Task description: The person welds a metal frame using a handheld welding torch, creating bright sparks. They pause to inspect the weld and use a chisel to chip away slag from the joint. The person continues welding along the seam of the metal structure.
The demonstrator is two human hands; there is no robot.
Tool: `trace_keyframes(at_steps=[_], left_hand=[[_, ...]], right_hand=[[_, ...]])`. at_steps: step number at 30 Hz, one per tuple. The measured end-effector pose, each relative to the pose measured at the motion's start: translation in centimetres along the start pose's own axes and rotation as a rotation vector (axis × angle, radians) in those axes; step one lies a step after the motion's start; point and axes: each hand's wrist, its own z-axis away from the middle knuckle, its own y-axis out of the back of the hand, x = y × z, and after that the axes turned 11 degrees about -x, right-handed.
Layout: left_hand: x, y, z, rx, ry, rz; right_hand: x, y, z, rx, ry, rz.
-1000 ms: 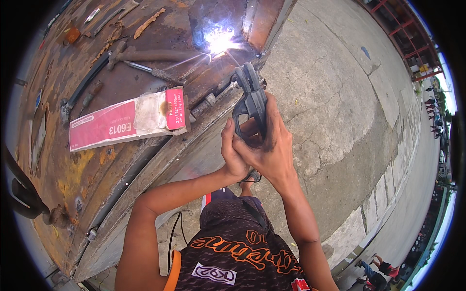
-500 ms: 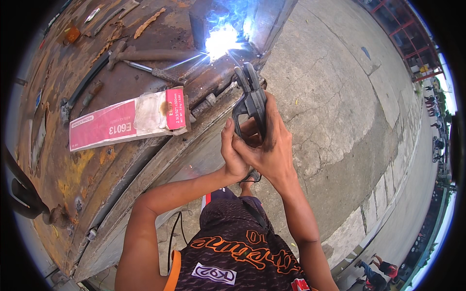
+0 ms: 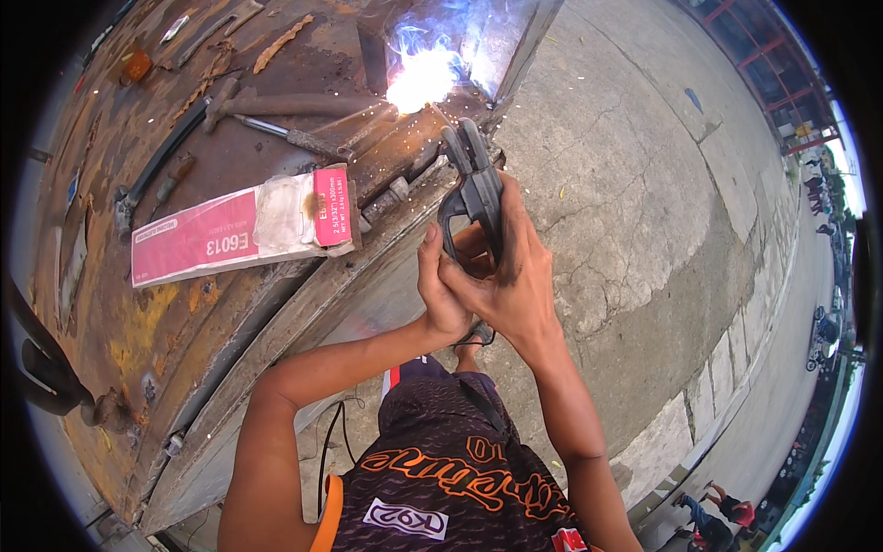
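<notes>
A black welding electrode holder (image 3: 477,189) points away from me, jaws toward a bright welding arc (image 3: 421,83). My right hand (image 3: 524,271) is wrapped round its handle. Close against it from the left, my left hand (image 3: 445,299) also grips the handle, thumb raised; its other fingers are mostly hidden. A short electrode stub (image 3: 439,114) runs from the jaws toward the arc. The arc burns at the foot of an upright metal piece (image 3: 504,51) on a rusty steel table (image 3: 175,322), its glare hiding the joint. Sparks and bluish smoke surround it.
On the table, left of my hands, lies a pink-and-white electrode box (image 3: 207,237). Beyond it are a hammer (image 3: 285,104), a tool with a metal shaft (image 3: 292,136) and scrap pieces. Cracked concrete ground (image 3: 625,202) stretches to the right. People (image 3: 722,515) are at the lower right.
The holder has shifted very slightly left, and the electrode stub looks shorter. Orange sparks now scatter wider round the arc. Both hands keep their grip.
</notes>
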Motion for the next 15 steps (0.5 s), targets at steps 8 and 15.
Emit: trace_keyframes(at_steps=[8,15], left_hand=[[0.05,-0.04,-0.10,0.009,-0.001,-0.019],[0.12,0.32,-0.15,-0.052,-0.036,0.026]], right_hand=[[0.05,0.01,-0.07,-0.018,-0.015,-0.011],[-0.12,0.00,-0.29,-0.009,-0.011,-0.007]])
